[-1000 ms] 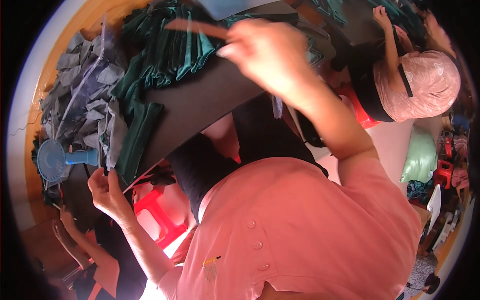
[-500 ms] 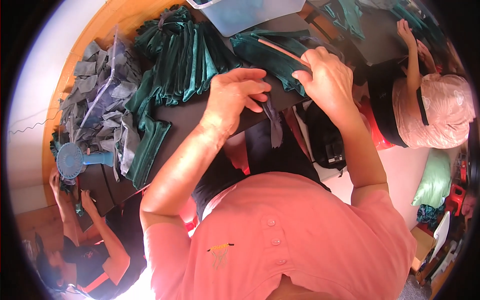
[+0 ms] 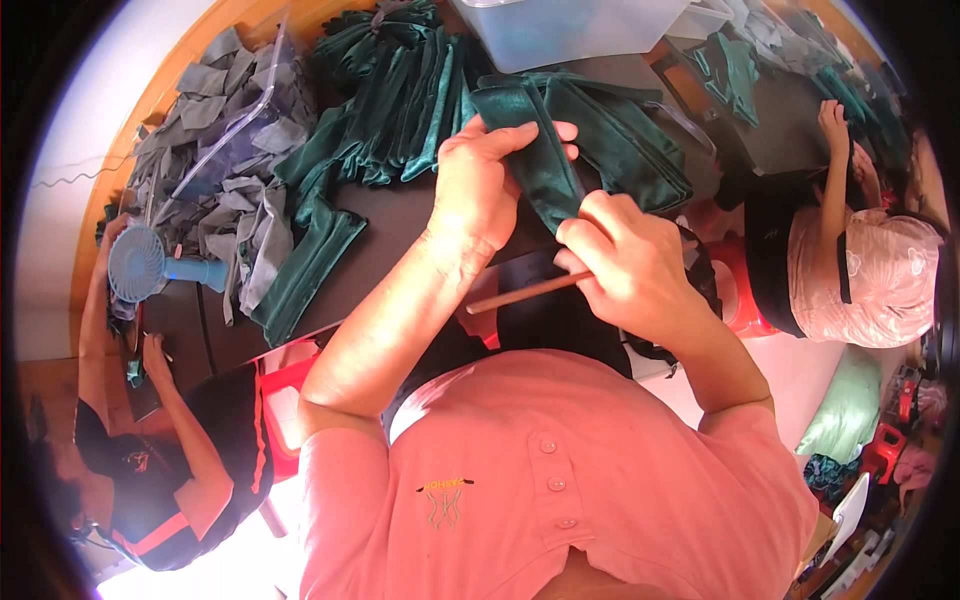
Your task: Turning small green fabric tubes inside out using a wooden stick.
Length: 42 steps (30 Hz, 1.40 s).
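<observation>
My left hand (image 3: 478, 190) is closed, with its thumb laid over the upper part of a flat dark green velvet strip (image 3: 545, 165). The lower end of that strip meets the fingers of my right hand (image 3: 630, 258). In the same right hand is a thin wooden stick (image 3: 525, 294), pointing to the lower left. Just right of the strip, a stack of green velvet pieces (image 3: 625, 145) lies on the dark table (image 3: 395, 215). How the right fingertips touch the strip is partly hidden.
Bundled green velvet strips (image 3: 400, 110) and grey cloth pieces (image 3: 225, 150) lie to the left, near a small blue fan (image 3: 140, 264). A translucent bin (image 3: 570, 35) stands at the far side. Two other people work nearby, left (image 3: 170, 450) and right (image 3: 850, 260).
A green velvet strip has come up into my left hand, where a grey strip hung beside the fingers before. My right hand has moved nearer, and its stick has swung down to the left.
</observation>
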Available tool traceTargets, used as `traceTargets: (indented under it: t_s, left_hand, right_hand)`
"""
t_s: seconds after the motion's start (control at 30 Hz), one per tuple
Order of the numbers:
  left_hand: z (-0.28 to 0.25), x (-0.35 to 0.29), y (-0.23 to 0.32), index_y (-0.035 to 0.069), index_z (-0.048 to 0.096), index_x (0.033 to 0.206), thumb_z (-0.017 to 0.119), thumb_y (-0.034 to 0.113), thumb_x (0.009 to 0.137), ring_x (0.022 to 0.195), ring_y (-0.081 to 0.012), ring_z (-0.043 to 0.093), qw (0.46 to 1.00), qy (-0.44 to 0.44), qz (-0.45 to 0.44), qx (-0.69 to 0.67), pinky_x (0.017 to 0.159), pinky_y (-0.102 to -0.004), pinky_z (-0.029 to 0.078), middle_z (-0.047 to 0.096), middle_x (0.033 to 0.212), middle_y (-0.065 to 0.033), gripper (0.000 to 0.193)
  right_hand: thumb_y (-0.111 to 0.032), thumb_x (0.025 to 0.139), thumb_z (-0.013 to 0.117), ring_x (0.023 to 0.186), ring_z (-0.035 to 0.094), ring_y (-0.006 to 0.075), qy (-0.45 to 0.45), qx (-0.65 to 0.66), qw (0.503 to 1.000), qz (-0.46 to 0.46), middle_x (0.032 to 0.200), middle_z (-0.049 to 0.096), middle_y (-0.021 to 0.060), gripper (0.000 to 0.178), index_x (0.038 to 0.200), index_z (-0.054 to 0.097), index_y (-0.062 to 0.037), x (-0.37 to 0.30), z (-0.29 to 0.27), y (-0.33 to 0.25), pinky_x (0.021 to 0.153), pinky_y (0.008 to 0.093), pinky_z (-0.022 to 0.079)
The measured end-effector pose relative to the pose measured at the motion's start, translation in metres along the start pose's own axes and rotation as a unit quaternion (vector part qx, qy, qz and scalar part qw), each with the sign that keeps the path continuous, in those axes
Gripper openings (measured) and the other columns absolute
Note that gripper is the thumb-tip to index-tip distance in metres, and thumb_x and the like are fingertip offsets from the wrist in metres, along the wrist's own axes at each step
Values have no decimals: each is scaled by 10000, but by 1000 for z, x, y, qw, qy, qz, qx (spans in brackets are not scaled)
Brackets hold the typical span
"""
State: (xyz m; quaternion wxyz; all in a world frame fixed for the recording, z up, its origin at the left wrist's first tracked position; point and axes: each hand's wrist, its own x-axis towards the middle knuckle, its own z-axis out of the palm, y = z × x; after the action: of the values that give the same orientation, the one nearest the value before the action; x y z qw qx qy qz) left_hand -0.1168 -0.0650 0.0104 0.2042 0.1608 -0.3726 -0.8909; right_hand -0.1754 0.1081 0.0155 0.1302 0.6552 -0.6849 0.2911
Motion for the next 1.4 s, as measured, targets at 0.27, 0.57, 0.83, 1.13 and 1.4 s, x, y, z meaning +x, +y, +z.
traceTargets:
  t_s: [0.27,0.57,0.83,1.13,1.4]
  left_hand:
    - [-2,-53,13,-21,620,1062,546,-42,908,901,-200,662,977,-122,166,53,895,-334,511,713,958,-139,173]
    - [-17,-82,18,-11,623,1135,587,40,930,910,-177,677,968,-166,140,128,875,-301,519,715,977,-121,215]
    - [-20,-95,26,-12,657,1091,586,285,974,901,-162,656,945,-230,76,220,868,-299,488,709,950,-94,327]
    - [-14,-102,29,-22,665,1071,614,298,950,941,-160,645,938,-242,69,238,860,-307,485,704,945,-97,346]
    - [-4,-101,30,-83,589,1166,537,337,975,863,-331,709,956,-248,-68,142,829,-429,561,699,930,-226,464]
  right_hand:
    - [-73,815,743,589,505,66,151,274,937,158,737,592,15,253,1031,635,2,35,-21,1,559,236,436]
    - [8,880,612,610,587,78,98,454,879,108,782,625,41,184,1062,639,19,57,-21,-27,540,214,493]
    - [47,836,595,611,567,50,132,326,933,84,734,622,9,162,968,671,-5,57,-29,-36,513,208,470]
    - [-38,847,657,671,585,63,21,401,905,137,738,642,18,76,894,671,20,54,-48,-52,606,220,470]
    - [-41,763,707,562,581,112,1,361,899,248,700,637,49,93,831,655,-5,72,-71,-23,500,210,406]
